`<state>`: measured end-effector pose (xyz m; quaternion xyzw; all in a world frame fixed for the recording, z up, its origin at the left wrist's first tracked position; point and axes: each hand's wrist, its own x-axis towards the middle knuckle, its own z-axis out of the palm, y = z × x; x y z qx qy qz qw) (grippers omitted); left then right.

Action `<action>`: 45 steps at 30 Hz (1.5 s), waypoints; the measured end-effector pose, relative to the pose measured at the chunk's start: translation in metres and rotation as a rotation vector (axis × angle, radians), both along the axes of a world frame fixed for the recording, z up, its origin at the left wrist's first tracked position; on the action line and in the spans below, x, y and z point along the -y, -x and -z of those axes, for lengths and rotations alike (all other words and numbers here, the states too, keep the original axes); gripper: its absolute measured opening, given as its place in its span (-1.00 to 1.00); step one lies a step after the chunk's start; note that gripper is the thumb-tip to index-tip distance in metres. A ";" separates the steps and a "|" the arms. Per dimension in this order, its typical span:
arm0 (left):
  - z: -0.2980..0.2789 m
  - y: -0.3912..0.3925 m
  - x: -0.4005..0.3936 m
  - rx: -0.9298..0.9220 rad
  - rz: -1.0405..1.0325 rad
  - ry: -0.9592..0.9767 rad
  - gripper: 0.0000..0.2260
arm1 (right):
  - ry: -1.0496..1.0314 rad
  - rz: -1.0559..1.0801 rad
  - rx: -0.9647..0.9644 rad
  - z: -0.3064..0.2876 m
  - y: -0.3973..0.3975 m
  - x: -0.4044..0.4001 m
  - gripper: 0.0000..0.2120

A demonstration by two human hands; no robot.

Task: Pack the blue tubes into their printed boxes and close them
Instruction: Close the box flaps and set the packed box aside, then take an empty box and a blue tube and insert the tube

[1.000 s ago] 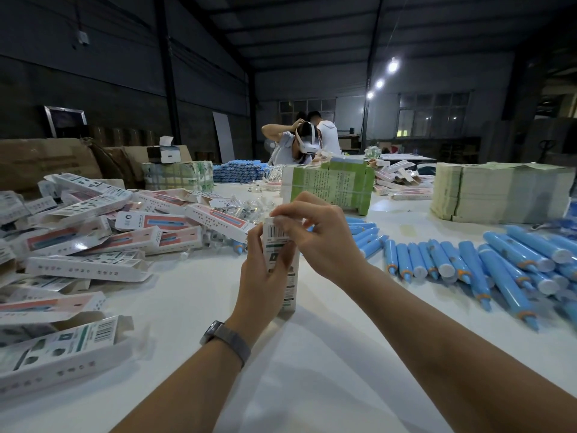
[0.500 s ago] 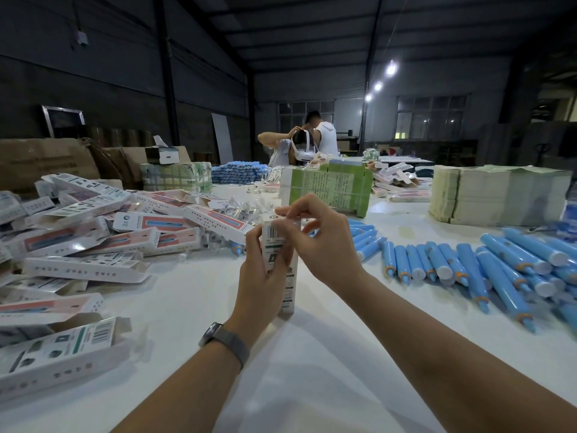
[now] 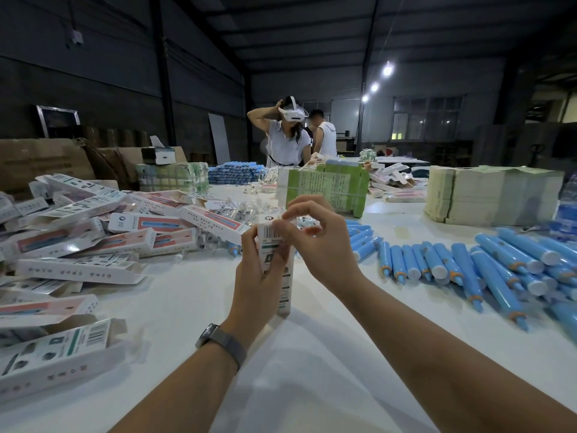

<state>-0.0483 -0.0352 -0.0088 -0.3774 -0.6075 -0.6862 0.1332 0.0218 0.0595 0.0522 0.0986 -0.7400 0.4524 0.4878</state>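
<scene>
Since the earlier frames the view has tilted up a little, and the person at the far end of the table, who was bending down, now stands upright with one hand on a white headset; both near hands have stayed on the same box. That printed box (image 3: 282, 270) stands upright on its lower end on the white table (image 3: 312, 370), in the middle of the view. Around its body the left hand (image 3: 257, 276) is wrapped, with the thumb on the barcode face. At the top end the right hand (image 3: 315, 242) has its thumb and first finger pinching together on the flap, and the other fingers are curled above. Whether a tube is already inside I cannot tell, because the hands cover the opening. I judge that the step now is to tuck the top flap in. From here the flap could bend or crease if it is pushed at an angle, or catch on the tube's end if the tube sits too high. Since the box stands only on a narrow end, hard pressure from above could make it tip or slip on the smooth table. Loose blue tubes (image 3: 437, 264) lie in rows to the right, and many printed boxes (image 3: 93, 239) are piled to the left.
</scene>
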 end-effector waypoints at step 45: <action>0.012 0.003 0.004 -0.026 -0.004 0.220 -0.76 | -0.505 1.380 1.521 -0.008 -0.282 -0.210 -0.65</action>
